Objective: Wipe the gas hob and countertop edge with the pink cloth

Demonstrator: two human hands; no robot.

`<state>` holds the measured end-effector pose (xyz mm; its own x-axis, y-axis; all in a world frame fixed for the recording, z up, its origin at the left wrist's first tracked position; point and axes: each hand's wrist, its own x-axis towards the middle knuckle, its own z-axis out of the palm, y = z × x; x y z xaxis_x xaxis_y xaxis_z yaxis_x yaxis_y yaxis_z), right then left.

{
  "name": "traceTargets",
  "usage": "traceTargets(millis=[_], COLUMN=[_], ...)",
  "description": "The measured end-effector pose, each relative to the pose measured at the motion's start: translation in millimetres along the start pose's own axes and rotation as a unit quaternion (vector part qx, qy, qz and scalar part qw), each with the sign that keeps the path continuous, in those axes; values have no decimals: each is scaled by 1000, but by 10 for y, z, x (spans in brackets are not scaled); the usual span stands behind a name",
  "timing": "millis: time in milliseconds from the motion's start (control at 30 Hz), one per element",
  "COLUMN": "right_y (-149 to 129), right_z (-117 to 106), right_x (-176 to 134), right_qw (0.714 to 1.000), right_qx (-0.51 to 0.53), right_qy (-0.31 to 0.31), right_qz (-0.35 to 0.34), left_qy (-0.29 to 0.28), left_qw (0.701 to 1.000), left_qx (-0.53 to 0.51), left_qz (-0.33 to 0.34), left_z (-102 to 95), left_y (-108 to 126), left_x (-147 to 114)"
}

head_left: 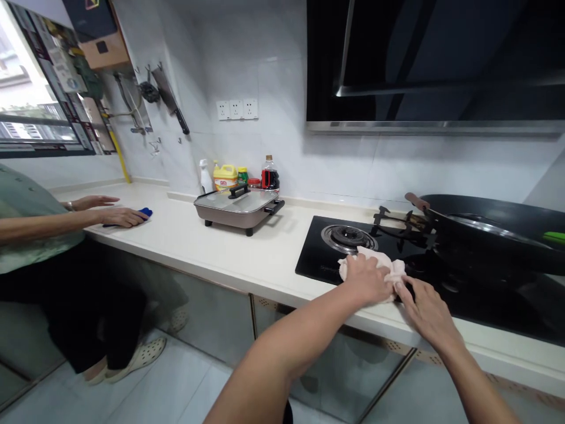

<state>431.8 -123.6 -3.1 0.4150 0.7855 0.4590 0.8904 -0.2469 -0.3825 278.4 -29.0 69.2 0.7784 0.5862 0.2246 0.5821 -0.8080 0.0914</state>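
My left hand [368, 280] is closed over a crumpled pale pink cloth [378, 257] and presses it on the front of the black glass gas stove [315, 253]. Beside it, my right hand [428, 306] lies with fingers stretched out at the stove's front edge, its fingertips close to the cloth. Whether they touch the cloth I cannot tell. Just behind the cloth is the bare left burner [348, 237]. A black pan support [399, 222] sits at the back of the stove, near a large black wok [498, 235].
An electric pan [233, 215] with a glass lid stands on the white counter [273, 253], with several bottles behind it. At the left, another person's hand [126, 218] rests on a blue cloth [145, 213]. A black range hood [436, 65] overhangs the stove. A cleaver [170, 100] hangs on the wall.
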Motion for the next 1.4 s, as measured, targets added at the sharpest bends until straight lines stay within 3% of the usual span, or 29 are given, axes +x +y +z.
traceTargets(millis=[167,300,500,733,867,967,1133,1400], right_y=[109,181,196,134,91,59,59,258], right_z=[46,50,42,55,60,57,52,96], right_x=[24,30,54,8,-21,-30,-31,7], right_qw=[999,998,1000,1000,1000,999,999,1000], right_qx=[17,19,20,-8,-21,-38,-44,-29], right_qy=[27,52,24,8,6,4,5,-2], right_qz=[14,29,7,-14,-17,-12,-2,-3], left_qy=[32,44,79,112,111,121,192,246], left_qw=[999,997,996,971,951,944,943,966], left_qx=[-3,-4,25,67,109,130,141,74], left_qz=[27,58,-28,-200,-267,-279,-230,-12], left_z=[41,19,-193,-422,-549,-535,-262,172], left_y=[86,-119,-776,-1680,-1960,-1835,-1127,56], left_x=[-102,-367,-716,-1372,-1707,-1792,-1682,-1344])
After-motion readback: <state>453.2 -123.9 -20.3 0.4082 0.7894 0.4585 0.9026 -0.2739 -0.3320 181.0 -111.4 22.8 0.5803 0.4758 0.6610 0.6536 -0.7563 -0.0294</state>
